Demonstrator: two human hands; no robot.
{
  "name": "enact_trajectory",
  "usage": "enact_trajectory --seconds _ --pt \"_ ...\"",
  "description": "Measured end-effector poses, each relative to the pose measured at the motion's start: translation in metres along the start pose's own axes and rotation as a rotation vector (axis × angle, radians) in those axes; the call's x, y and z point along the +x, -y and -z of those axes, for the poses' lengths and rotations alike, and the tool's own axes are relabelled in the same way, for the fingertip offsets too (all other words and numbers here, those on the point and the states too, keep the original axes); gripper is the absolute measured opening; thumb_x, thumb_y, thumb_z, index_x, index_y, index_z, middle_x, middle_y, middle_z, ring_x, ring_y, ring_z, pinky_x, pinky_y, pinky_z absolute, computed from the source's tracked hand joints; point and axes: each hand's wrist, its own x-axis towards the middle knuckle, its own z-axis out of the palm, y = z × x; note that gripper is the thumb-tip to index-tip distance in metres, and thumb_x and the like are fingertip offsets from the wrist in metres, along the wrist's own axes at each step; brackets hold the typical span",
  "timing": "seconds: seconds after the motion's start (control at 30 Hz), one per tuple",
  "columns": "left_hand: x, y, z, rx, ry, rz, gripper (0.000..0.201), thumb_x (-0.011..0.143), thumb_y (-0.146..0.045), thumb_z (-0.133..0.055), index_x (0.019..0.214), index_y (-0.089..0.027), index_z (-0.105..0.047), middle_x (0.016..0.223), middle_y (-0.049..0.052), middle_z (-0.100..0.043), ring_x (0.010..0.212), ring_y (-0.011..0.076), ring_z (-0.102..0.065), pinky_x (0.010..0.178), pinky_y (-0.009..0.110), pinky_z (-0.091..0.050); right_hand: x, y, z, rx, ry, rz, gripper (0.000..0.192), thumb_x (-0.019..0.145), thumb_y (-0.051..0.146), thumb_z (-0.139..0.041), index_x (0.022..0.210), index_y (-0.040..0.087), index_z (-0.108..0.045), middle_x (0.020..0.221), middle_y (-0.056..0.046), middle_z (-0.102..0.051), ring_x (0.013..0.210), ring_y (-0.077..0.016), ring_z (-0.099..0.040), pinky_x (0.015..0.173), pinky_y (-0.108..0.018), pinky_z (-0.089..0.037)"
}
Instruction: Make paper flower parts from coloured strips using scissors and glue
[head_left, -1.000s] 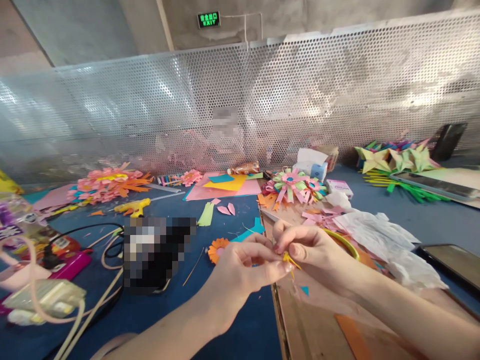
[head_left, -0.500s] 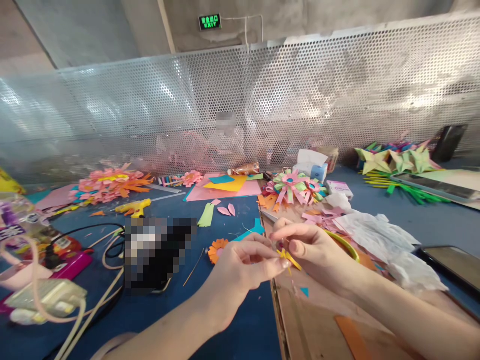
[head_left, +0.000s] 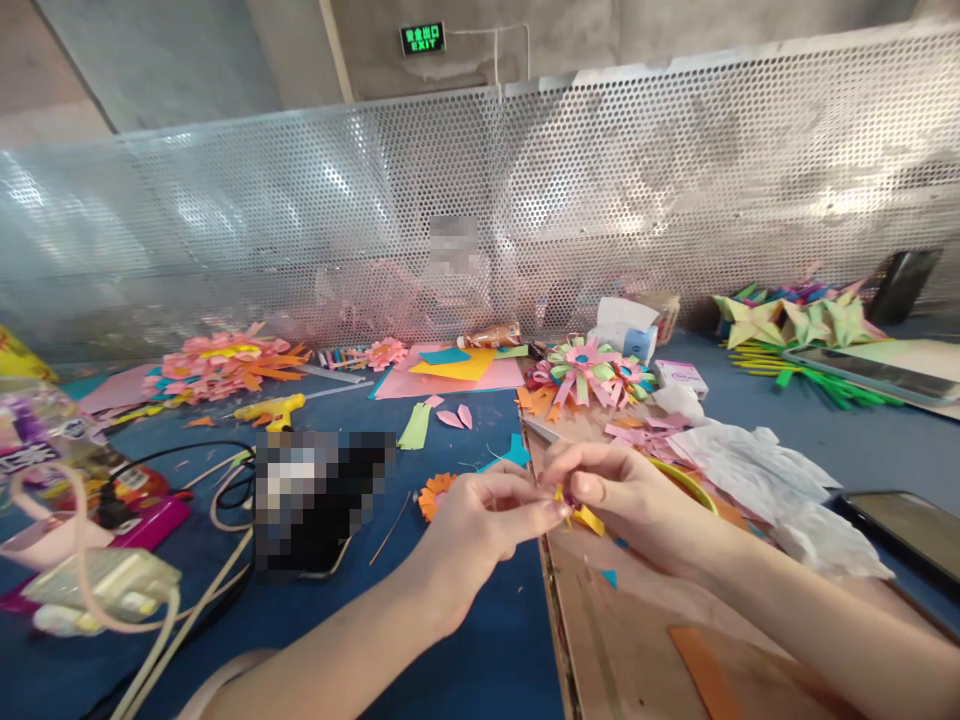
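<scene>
Fingers pinched, my left hand (head_left: 495,515) holds a small piece of yellow paper (head_left: 561,497) over the seam between the blue tabletop and the brown board. My right hand (head_left: 622,495) meets it from the other side, thumb and index finger closed around the same yellow paper and something small and dark. The fingertips hide much of the piece. Just left of my left hand lies an orange paper flower (head_left: 433,497). A teal paper piece (head_left: 514,450) rests behind the hands. Under my right wrist a yellow ring-shaped thing (head_left: 686,485) shows in part.
A yellow glue gun (head_left: 271,410), a phone (head_left: 322,510) and a power strip with cords (head_left: 97,585) lie left. Paper flowers (head_left: 589,370), coloured sheets (head_left: 450,378) and a tissue pack (head_left: 626,332) stand behind. Crumpled tissue (head_left: 757,470) and another phone (head_left: 904,535) are right. A perforated metal panel (head_left: 495,200) closes the back.
My fingers have drawn closer together around the yellow paper, which shows less now. The right thumb and index finger have shifted slightly. The view has moved a little.
</scene>
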Motion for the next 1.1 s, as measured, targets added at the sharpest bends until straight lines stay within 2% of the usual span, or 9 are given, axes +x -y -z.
enact_trajectory --seconds 0.1,0.27,0.37,0.47,0.63,0.8,0.97,1.1 --pt "0.001 0.0 -0.001 0.017 0.009 0.006 0.015 0.07 -0.033 -0.069 0.067 -0.019 -0.069 0.078 -0.002 -0.043 0.058 0.0052 -0.034 0.046 0.021 -0.02 -0.001 0.003 -0.005 -0.155 -0.044 0.008 0.016 0.077 0.03 -0.069 0.07 0.017 -0.063 0.072 0.002 -0.053 0.068 -0.0101 -0.05 0.065 -0.024 -0.039" --pt "0.001 0.0 -0.002 0.113 -0.034 0.008 0.014 0.07 -0.031 -0.069 0.066 -0.018 -0.069 0.078 -0.002 -0.046 0.059 0.0065 -0.037 0.048 0.022 -0.023 -0.004 0.004 -0.008 -0.333 -0.104 -0.007 0.025 0.08 0.037 -0.065 0.067 0.017 -0.056 0.07 0.001 -0.051 0.065 -0.0106 -0.048 0.061 -0.024 -0.037" --pt "0.002 0.0 0.001 0.223 -0.086 -0.049 0.015 0.071 -0.032 -0.068 0.066 -0.018 -0.07 0.08 0.0 -0.05 0.066 0.0096 -0.043 0.056 0.023 -0.03 -0.004 0.007 -0.006 -0.345 -0.084 -0.016 0.023 0.08 0.041 -0.063 0.078 0.018 -0.062 0.079 -0.001 -0.056 0.072 -0.0121 -0.051 0.066 -0.025 -0.039" --pt "0.004 -0.001 0.005 0.353 -0.127 -0.131 0.015 0.073 -0.032 -0.066 0.068 -0.019 -0.071 0.082 0.001 -0.052 0.071 0.0119 -0.046 0.065 0.026 -0.035 -0.003 0.012 -0.006 -0.394 -0.137 -0.037 0.028 0.084 0.044 -0.056 0.095 0.02 -0.063 0.089 -0.002 -0.06 0.078 -0.0131 -0.053 0.069 -0.025 -0.039" --pt "0.003 0.0 0.008 0.458 -0.147 -0.183 0.016 0.074 -0.034 -0.065 0.069 -0.02 -0.071 0.082 0.0 -0.052 0.066 0.0113 -0.045 0.064 0.027 -0.035 -0.002 0.016 -0.007 -0.489 -0.157 -0.069 0.029 0.082 0.043 -0.059 0.073 0.016 -0.061 0.073 0.0 -0.056 0.065 -0.0104 -0.047 0.059 -0.023 -0.036" --pt "0.002 0.0 0.007 0.492 -0.144 -0.205 0.016 0.075 -0.033 -0.064 0.069 -0.02 -0.07 0.082 0.0 -0.052 0.065 0.011 -0.045 0.064 0.026 -0.035 -0.002 0.014 -0.006 -0.484 -0.149 -0.107 0.025 0.08 0.04 -0.061 0.075 0.016 -0.061 0.074 -0.001 -0.057 0.069 -0.012 -0.051 0.062 -0.024 -0.038" --pt "0.003 -0.001 0.007 0.516 -0.143 -0.202 0.014 0.075 -0.029 -0.064 0.066 -0.019 -0.069 0.081 0.0 -0.052 0.067 0.0115 -0.046 0.065 0.026 -0.035 -0.002 0.011 -0.01 -0.591 -0.182 -0.06 0.027 0.082 0.041 -0.058 0.07 0.017 -0.059 0.07 0.0 -0.054 0.064 -0.0115 -0.048 0.058 -0.024 -0.037" --pt "0.004 0.0 0.007 0.479 -0.146 -0.19 0.016 0.074 -0.032 -0.064 0.067 -0.019 -0.069 0.081 0.0 -0.053 0.066 0.0113 -0.045 0.064 0.026 -0.035 -0.003 0.009 -0.01 -0.606 -0.186 -0.044 0.028 0.084 0.042 -0.056 0.072 0.017 -0.059 0.073 0.0 -0.055 0.068 -0.012 -0.049 0.061 -0.024 -0.038"
